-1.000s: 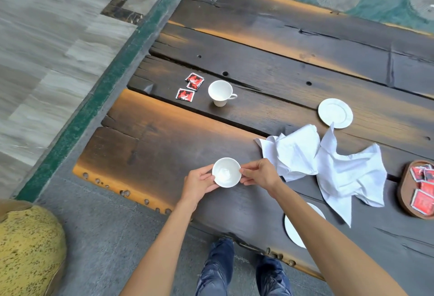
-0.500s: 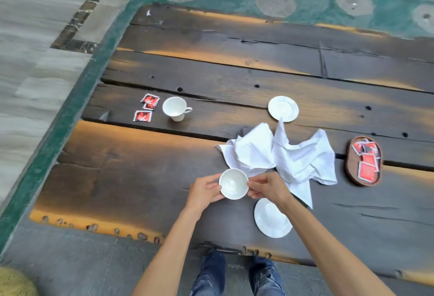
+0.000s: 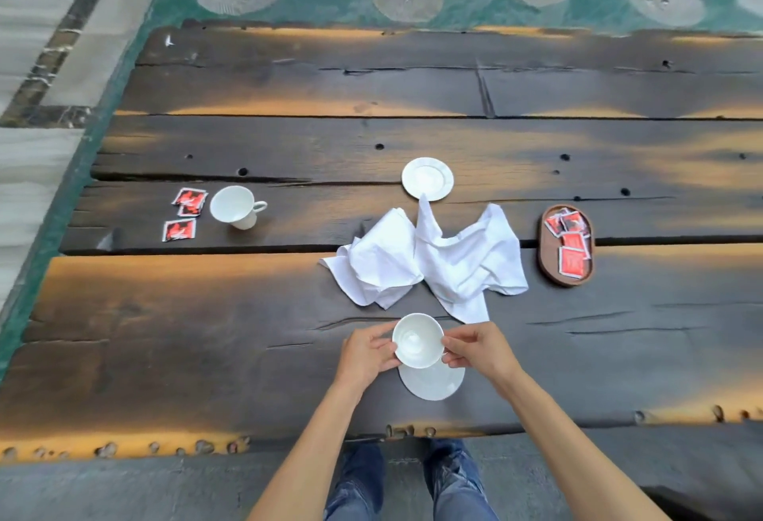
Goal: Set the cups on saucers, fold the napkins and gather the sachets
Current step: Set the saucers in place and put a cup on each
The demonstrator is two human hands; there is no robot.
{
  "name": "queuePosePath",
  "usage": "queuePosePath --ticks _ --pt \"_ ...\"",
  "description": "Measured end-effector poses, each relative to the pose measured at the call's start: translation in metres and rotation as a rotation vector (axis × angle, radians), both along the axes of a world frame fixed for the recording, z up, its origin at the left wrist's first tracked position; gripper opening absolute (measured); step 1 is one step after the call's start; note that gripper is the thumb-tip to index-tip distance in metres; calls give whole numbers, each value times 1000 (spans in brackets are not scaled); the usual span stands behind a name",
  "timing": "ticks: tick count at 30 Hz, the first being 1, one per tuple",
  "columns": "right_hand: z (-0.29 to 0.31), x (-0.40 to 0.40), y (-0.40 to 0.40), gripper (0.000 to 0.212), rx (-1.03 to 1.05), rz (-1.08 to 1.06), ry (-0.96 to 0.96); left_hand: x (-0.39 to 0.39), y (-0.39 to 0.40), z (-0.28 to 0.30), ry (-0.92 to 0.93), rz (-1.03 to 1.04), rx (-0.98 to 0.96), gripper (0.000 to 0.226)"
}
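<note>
Head view: white cup held by both hands over the far edge of the near saucer; can't tell if it touches the saucer. Left hand fingers curled, pinching the cup's left rim; right hand pinching its right side. Second cup upright on bare dark wooden tabletop, far left, handle pointing right. Three red sachets just left of it. Second saucer further back, centre. Crumpled white napkins between the saucers, one corner overlapping the far saucer's rim. Oval wooden tray at right holds more red sachets.
</note>
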State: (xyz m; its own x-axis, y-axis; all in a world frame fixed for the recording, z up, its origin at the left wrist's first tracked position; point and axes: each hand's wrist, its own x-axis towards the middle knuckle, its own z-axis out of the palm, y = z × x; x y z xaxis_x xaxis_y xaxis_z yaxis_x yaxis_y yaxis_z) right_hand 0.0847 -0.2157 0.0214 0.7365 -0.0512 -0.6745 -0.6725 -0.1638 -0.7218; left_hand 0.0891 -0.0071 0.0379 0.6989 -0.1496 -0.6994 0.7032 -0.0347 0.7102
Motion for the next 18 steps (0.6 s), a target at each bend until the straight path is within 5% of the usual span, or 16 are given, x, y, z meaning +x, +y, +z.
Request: queuePosePath --ticks 18 --pt "-22 -28 -24 13 11 -107 64 -19 -28 -12 26 -12 58 41"
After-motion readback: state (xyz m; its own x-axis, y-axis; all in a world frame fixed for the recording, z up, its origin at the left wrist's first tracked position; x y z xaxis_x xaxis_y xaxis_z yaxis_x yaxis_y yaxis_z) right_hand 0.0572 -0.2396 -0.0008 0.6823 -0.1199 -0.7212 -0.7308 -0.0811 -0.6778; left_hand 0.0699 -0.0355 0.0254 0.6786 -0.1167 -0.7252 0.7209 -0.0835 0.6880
